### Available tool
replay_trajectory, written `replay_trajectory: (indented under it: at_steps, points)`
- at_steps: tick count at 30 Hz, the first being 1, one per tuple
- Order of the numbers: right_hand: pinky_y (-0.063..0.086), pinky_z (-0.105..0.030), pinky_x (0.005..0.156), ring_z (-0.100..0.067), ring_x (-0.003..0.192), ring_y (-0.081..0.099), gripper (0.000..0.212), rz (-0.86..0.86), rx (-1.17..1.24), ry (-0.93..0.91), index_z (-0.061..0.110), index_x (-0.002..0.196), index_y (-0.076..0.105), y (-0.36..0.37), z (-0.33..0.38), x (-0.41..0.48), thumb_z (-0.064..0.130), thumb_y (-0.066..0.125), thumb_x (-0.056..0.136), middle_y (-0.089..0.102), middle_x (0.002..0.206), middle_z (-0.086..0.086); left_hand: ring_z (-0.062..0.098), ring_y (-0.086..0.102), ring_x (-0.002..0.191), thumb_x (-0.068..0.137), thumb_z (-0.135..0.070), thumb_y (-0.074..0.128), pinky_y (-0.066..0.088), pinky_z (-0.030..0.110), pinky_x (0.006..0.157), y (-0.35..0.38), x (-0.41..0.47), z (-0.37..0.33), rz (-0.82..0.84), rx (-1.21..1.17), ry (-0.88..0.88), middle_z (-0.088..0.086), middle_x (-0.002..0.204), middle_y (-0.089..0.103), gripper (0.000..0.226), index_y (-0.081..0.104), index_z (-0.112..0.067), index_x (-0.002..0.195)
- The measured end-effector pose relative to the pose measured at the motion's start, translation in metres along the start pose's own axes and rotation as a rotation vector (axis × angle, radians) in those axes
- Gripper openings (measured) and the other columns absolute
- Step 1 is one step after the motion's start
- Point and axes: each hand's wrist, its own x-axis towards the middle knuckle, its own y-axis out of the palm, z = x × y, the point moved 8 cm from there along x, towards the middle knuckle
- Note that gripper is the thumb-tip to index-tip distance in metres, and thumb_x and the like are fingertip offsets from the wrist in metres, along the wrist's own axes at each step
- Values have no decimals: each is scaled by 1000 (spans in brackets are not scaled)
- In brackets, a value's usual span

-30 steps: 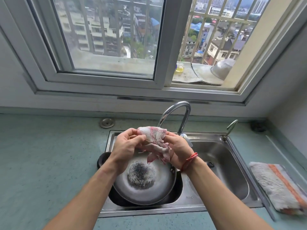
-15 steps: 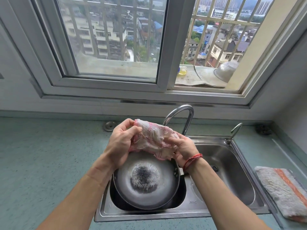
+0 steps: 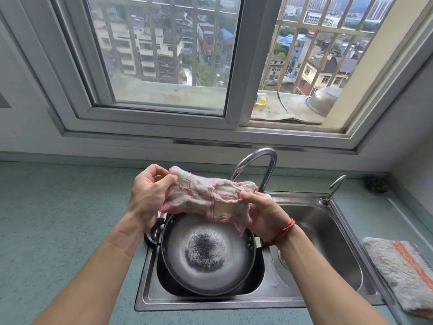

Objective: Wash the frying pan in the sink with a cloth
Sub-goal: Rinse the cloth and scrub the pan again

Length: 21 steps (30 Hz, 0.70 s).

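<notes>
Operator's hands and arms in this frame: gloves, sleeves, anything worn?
No gloves: the left hand and right hand are bare. The left forearm and right forearm are uncovered, with no sleeve in view. The only thing worn is a thin red cord bracelet on the right wrist. No rings or watch visible.

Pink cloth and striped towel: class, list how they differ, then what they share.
The pink cloth is thin and crumpled; the striped towel is thick and fluffy. The left hand and right hand hold the cloth above the frying pan; the towel lies flat on the counter. The cloth is pink-white; the towel grey and orange. Both are fabric.
</notes>
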Motion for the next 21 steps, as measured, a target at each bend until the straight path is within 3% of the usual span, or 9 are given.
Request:
replay_trajectory:
  at_steps: [3,5,8,14,16,19,21]
  points:
    - [57,-48,79,-29,77,70,24,-155,-42,-31,-6,102,63,-9,3,2,5,63,81,71,87,-19,21,54,54,91,2,61,51,31,44,-5,2,1,-17,3,-6,12,73,57,20,52,-8,77]
    - [60,-44,70,-29,70,71,14,-218,-37,9,-8,91,63,-11,0,3,3,63,81,70,84,-22,22,54,54,91,3,61,51,37,48,-9,3,3,-30,15,-19,12,72,56,19,52,-8,78]
    - [61,-43,66,-31,67,71,15,-251,-4,37,-10,82,66,-11,-4,2,-2,57,89,70,83,-26,17,54,46,92,3,61,50,30,40,-19,5,7,-61,19,-37,11,65,58,19,53,-9,78]
    - [61,-37,57,-27,63,71,13,-307,-18,0,-8,89,61,-11,-4,7,-1,52,95,70,79,-21,12,56,44,95,-1,58,48,26,40,-28,5,18,-101,82,-68,11,68,60,16,53,-10,83]
    - [61,-41,59,-30,66,71,13,-297,-20,1,-8,93,62,-8,-6,8,0,52,95,71,82,-23,15,57,45,97,0,55,47,26,38,-27,2,20,-73,21,-88,13,69,58,15,52,-10,85]
    - [60,-47,69,-32,73,71,18,-299,-76,37,-9,108,59,-4,-12,11,0,51,96,69,93,-26,27,57,66,96,1,55,52,37,54,-22,0,17,-7,33,-62,19,81,59,15,53,-9,86]
    - [60,-46,66,-31,71,70,18,-327,-105,48,-9,109,59,-3,-15,13,1,49,97,68,92,-25,28,55,72,94,2,58,50,40,61,-20,-1,13,18,116,-3,15,82,60,15,55,-8,84]
